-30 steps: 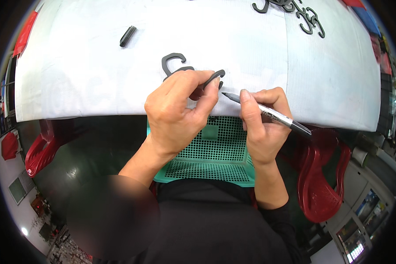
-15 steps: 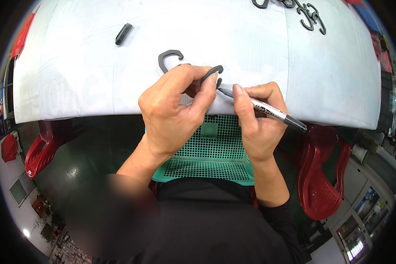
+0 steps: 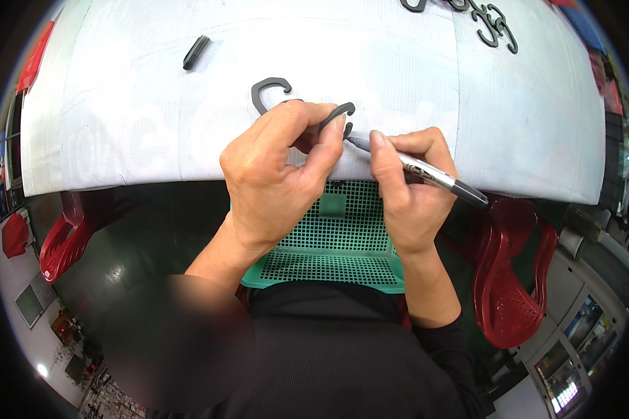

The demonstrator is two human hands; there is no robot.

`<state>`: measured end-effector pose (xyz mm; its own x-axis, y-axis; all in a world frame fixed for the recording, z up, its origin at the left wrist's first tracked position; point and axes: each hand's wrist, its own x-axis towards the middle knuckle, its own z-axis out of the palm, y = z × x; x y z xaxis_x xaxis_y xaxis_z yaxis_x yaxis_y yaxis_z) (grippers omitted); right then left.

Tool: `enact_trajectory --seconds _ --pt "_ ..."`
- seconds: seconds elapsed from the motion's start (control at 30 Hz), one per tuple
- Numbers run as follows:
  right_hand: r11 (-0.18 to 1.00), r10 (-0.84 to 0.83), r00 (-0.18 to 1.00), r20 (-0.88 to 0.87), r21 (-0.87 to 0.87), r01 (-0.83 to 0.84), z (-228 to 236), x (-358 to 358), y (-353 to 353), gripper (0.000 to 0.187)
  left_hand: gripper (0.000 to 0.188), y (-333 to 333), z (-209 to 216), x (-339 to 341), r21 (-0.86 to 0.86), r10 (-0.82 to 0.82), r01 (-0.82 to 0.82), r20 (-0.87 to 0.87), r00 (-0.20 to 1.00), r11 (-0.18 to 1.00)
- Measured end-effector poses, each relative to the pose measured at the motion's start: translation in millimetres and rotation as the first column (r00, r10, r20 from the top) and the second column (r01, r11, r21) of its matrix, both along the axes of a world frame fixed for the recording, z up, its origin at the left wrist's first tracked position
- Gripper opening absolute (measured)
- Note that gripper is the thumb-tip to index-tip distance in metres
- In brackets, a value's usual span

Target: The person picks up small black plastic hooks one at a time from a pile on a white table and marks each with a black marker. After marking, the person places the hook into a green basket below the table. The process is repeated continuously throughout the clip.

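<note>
Marker (image 3: 426, 172), gripped in our right hand (image 3: 416, 195), is seemingly touching the black hook (image 3: 337, 112), no longer apart, so we are working both together; our left hand (image 3: 274, 165) is pinching this hook above the table (image 3: 524, 126).

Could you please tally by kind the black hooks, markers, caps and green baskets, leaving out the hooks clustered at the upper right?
Black hooks: 2 (a held hook in the left hand; a lying hook, partly hidden behind that hand)
Marker: 1, in the right hand
Cap: 1
Green basket: 1
Total: 5
</note>
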<state>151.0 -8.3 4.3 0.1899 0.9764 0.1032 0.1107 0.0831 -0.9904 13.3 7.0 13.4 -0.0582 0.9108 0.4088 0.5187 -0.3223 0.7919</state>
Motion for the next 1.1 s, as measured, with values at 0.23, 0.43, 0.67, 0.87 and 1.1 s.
enact_trajectory --seconds 0.23,0.43,0.67,0.87,1.1 --pt "0.988 -0.14 0.978 -0.155 0.039 0.148 5.9 9.9 -3.1 0.017 0.017 -2.3 0.4 -14.0 0.034 -0.07 0.076 -0.152 0.986 0.997" --pt "0.997 -0.013 0.99 -0.142 -0.078 0.002 11.7 11.1 -0.3 0.016 0.028 -6.4 -11.7 -26.3 0.137 -0.222 0.245 -0.161 0.962 0.96" --pt "0.983 0.008 0.996 -0.086 -0.182 -0.023 13.3 5.1 2.6 0.018 0.031 -4.5 -12.6 -26.1 0.215 -0.229 0.278 -0.227 0.947 0.936" --pt "0.976 0.021 0.998 -0.057 -0.214 -0.033 16.1 5.4 4.7 0.019 0.03 -1.6 -11.6 -25.5 0.247 -0.234 0.3 -0.263 0.936 0.921" --pt "0.973 0.029 0.998 -0.056 -0.225 -0.041 16.9 5.1 4.7 0.019 0.029 -1.4 -10.6 -25.3 0.243 -0.241 0.306 -0.263 0.934 0.921"
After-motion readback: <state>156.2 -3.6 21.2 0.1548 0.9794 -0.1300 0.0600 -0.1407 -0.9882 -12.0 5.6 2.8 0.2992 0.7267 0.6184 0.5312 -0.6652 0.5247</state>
